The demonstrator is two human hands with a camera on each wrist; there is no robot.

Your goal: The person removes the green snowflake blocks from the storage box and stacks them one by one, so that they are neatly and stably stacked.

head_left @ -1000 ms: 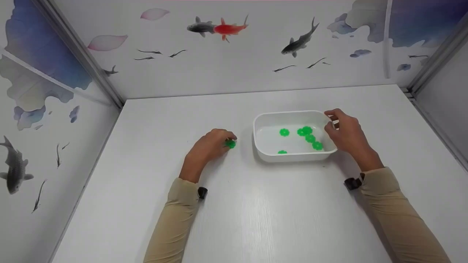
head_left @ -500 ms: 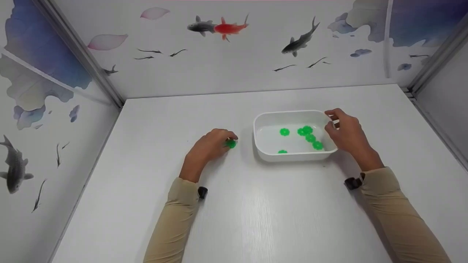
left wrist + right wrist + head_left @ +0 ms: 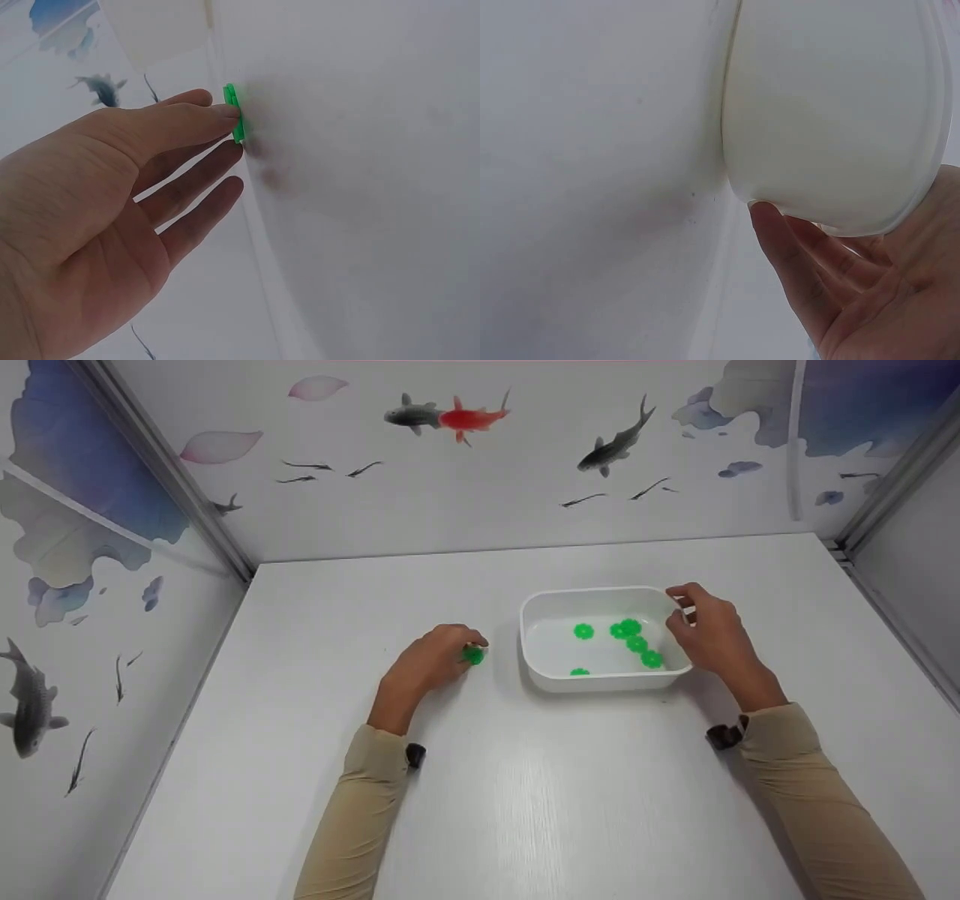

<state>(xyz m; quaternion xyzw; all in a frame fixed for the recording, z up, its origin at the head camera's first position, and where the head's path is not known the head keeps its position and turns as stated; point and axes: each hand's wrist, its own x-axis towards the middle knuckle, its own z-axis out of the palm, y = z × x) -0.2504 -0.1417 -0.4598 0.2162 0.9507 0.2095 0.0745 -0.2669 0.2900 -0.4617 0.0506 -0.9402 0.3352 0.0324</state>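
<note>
Head view first: here's the left hand (image 3: 431, 656), left of the white plastic box (image 3: 607, 682), pinching one green flower-shaped piece (image 3: 473, 655); whether that piece touches the white table (image 3: 472, 810), I can't call. Over on the right, well apart from it, the right hand (image 3: 712, 631) grips the box's right end. Inside, six green flower-shaped pieces (image 3: 652, 659) show: four in a run along the right half, one far left, one partly hidden by the near wall. Across to the left wrist view: thumb against the piece, nearly edge-on, the lower fingers reaching out loosely. And the right wrist view: thumb tip set on the box's outer wall, the other fingers partly hidden behind it. My read: picking up a single piece is the step in hand, box steadied meanwhile. The next move would call for a firm pinch, a lift clear of the left rim, then a release inside.
</note>
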